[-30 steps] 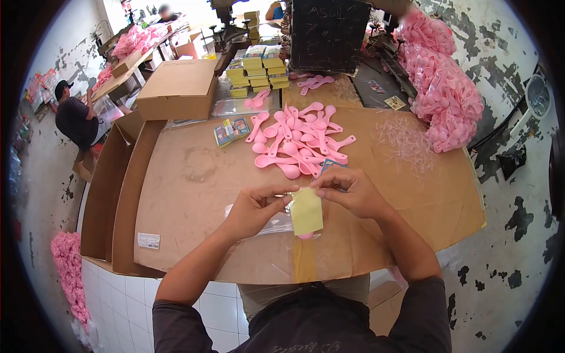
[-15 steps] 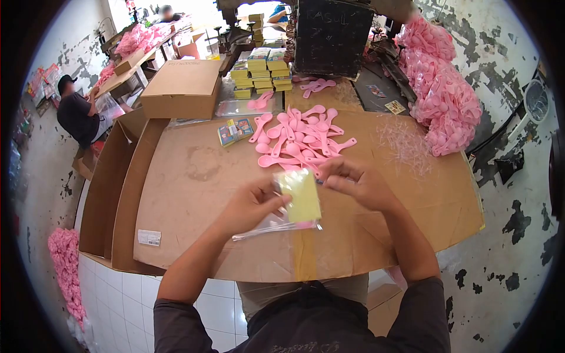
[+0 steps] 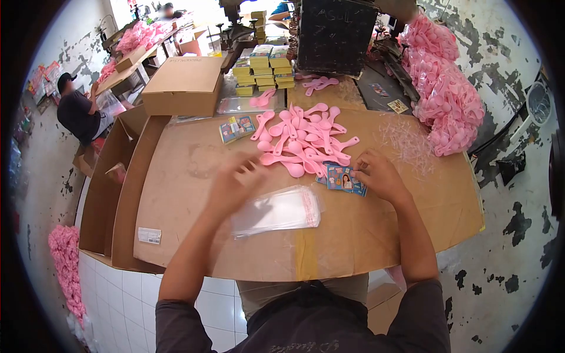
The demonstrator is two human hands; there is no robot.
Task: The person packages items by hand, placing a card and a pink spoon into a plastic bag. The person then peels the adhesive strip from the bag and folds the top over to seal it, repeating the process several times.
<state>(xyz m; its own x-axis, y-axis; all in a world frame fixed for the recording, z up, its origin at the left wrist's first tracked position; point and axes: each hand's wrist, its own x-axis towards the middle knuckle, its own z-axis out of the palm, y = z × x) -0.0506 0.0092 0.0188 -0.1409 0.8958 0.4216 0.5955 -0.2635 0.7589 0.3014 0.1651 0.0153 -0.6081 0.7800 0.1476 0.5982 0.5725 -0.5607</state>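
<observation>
My right hand (image 3: pixel 379 179) pinches the edge of a blue printed card (image 3: pixel 344 179) that lies over other cards at the front of the spoon pile. My left hand (image 3: pixel 232 185) is blurred by motion above the cardboard, its fingers apart and nothing visible in them. Below and between the hands lies a stack of clear plastic bags (image 3: pixel 276 212) with a pinkish strip at one end. Beyond them is a loose pile of pink plastic spoons (image 3: pixel 306 138). Left of the pile sits a small bundle of printed cards (image 3: pixel 237 129).
A long open carton (image 3: pixel 130 194) runs along the table's left side, a small packet (image 3: pixel 118 172) inside. Behind stand a closed box (image 3: pixel 182 85) and stacked card bundles (image 3: pixel 262 67). Clear plastic scraps (image 3: pixel 406 144) and bagged pink spoons (image 3: pixel 444 88) are at right. A person (image 3: pixel 79 112) sits far left.
The clear bag with a yellowish card has left my hands, and a small packet now shows in the left carton. My left hand moved left; my right hand took hold of a card.
</observation>
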